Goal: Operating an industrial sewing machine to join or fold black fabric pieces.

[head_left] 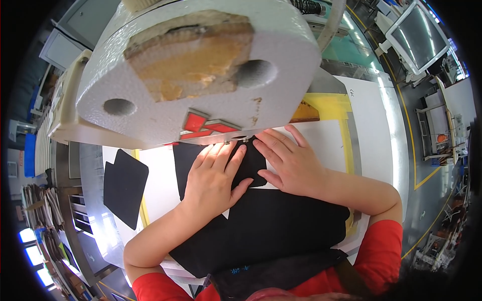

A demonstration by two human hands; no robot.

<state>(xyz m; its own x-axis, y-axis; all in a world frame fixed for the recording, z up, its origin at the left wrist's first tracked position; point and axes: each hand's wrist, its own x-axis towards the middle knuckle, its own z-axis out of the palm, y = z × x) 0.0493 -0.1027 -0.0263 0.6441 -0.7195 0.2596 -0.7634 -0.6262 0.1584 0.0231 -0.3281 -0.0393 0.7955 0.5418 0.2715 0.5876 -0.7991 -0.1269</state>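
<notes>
My left hand (213, 173) lies flat with fingers apart on a black fabric piece (187, 163) below the sewing machine head (201, 55). To its right, my right hand (291, 163) also presses flat, its fingertips at the right edge of the black fabric close to the machine. Both thumbs point inward toward each other. The machine head hides the needle area and the far part of the fabric. Nearer to me, a larger black fabric piece (271, 220) spreads over the table edge.
A separate black cut piece (125, 185) rests at the left on the white work surface (163, 175). Yellow tape (346, 135) borders the surface on the right. The machine head hangs low over my fingertips. A monitor (419, 37) stands far right; stacked sheets (45, 210) are at far left.
</notes>
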